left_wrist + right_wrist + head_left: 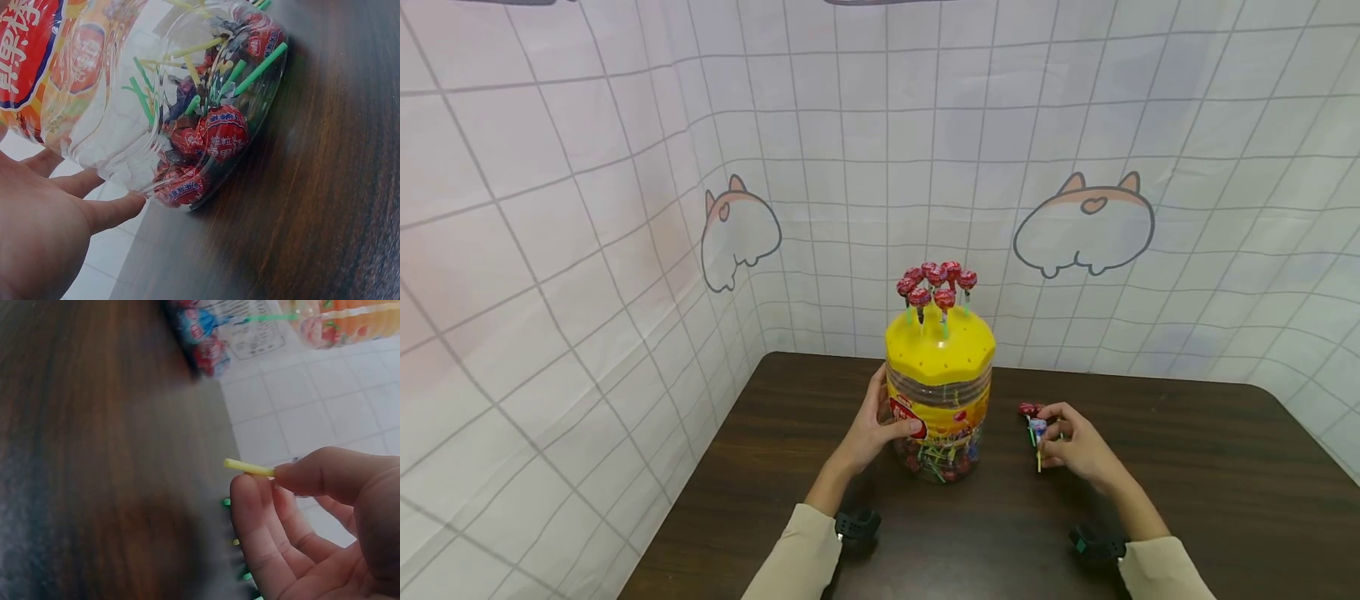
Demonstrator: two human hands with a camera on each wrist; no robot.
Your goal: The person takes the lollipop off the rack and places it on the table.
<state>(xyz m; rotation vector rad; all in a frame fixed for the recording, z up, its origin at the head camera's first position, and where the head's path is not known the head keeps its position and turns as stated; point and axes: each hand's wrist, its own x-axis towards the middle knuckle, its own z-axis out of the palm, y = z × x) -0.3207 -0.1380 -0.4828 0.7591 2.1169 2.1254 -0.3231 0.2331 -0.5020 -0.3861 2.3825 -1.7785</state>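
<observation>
A clear plastic candy jar (942,417) with a yellow domed lid (940,350) stands upright on the table. Several red-wrapped lollipops (934,283) stick up from the lid's holes, and more lollipops (222,134) lie in the bottom of the jar. My left hand (876,429) holds the jar's left side, thumb across the front of the label, fingers reaching round behind. To the right of the jar, my right hand (1075,442) pinches a lollipop by its yellow stick (247,467) between thumb and fingertips. Its head (1037,426) has a blue wrapper.
Another lollipop (1030,409), red-wrapped, lies on the dark wooden table (1210,467) just behind my right hand's fingers. A white grid-patterned cloth (880,167) hangs behind and to the left of the table. Each wrist wears a dark band (859,525).
</observation>
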